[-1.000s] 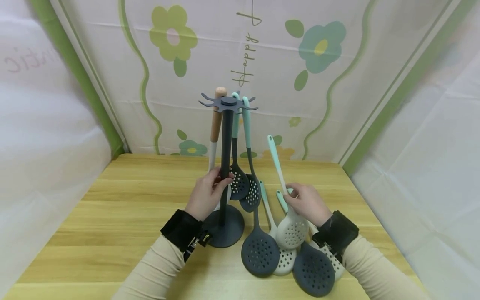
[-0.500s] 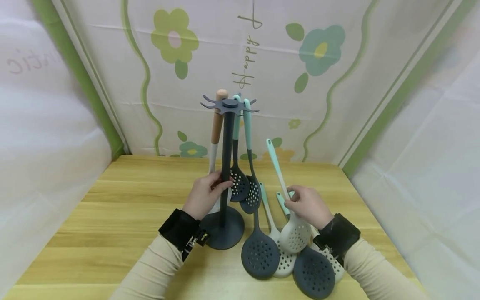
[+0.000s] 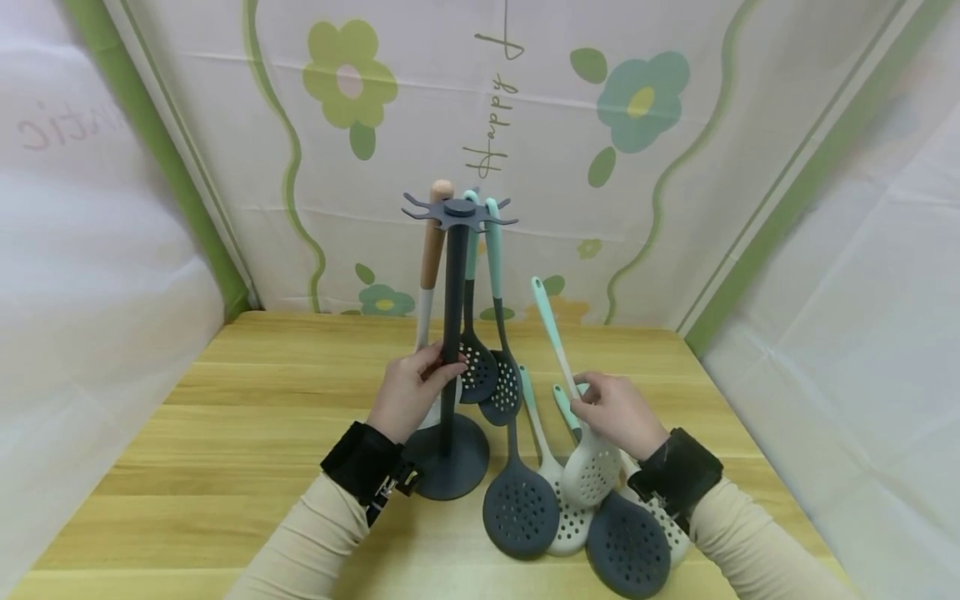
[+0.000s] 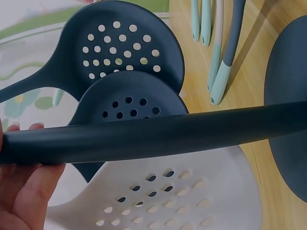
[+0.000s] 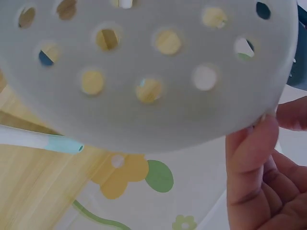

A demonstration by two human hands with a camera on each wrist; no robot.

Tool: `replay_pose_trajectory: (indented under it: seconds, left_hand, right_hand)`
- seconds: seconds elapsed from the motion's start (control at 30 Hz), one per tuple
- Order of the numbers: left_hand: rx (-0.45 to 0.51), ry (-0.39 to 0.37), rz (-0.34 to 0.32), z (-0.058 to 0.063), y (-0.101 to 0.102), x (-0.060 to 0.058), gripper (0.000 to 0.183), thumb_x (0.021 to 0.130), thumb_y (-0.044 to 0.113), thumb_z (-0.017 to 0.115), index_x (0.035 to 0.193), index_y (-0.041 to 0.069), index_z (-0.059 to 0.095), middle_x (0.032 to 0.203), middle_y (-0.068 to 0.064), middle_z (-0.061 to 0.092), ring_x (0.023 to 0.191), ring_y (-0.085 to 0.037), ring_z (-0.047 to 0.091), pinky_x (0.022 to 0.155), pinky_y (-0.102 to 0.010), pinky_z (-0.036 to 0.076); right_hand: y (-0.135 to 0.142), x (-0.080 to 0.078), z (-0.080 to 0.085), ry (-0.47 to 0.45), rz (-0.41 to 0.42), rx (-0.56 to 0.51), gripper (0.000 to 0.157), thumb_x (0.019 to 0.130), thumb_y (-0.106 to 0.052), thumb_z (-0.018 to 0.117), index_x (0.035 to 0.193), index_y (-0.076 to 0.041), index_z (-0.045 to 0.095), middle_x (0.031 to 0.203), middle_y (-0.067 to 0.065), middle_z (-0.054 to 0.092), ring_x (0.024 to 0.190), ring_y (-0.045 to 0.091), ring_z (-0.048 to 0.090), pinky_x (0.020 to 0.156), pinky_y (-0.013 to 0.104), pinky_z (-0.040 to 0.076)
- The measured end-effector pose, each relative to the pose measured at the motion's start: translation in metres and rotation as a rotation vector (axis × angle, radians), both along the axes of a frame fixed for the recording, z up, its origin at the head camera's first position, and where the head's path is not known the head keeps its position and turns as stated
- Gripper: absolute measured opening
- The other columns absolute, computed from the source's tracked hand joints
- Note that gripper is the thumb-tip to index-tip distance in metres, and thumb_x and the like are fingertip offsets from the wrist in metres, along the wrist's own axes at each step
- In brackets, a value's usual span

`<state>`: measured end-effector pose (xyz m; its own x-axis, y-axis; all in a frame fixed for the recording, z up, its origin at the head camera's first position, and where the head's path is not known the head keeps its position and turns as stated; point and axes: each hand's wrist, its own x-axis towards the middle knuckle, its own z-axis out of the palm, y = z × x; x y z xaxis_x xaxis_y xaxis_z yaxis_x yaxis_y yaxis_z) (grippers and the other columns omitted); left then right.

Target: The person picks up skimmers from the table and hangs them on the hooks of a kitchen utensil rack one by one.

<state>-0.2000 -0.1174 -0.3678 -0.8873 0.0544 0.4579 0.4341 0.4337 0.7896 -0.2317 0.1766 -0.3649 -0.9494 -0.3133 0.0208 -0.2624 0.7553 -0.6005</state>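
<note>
Slightly nearer 3 o'clock than a second ago, the off-white perforated skimmer with a slim mint-green handle now shows a narrower, turned bowl. With 12 o'clock on the far side, the person's right hand pinches its pale neck between thumb and fingers; the handle rises toward 11 o'clock and the bowl points near 6 o'clock.

At 9 o'clock from there, the left hand has thumb and fingers curled round the post of a dark grey, round-based utensil stand. From its hub, two dark slotted utensils with mint handles hang between 1 and 3 o'clock, and a white utensil with a wood-brown handle between 10 and 11 o'clock.

Toward 4 o'clock from the base, two dark grey round skimmers and two off-white skimmers lie overlapping on the pale wood-grain table.
</note>
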Motion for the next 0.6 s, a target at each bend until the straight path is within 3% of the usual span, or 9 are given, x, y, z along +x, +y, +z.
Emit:
replay_pose_trajectory:
  seconds: [0.6]
  left_hand:
    - [0.011,0.011,0.028,-0.0015,0.0018,0.0019,0.026,0.095,0.011,0.065,0.119,-0.001,0.070,0.099,-0.012,0.075,0.085,-0.022,0.072,0.075,-0.036,0.060]
  right_hand:
    - [0.0018,0.0045,0.0031,0.057,0.013,-0.014,0.039,0.094,-0.017,0.061,0.128,0.003,0.060,0.089,0.010,0.072,0.076,0.017,0.066,0.062,0.030,0.056]
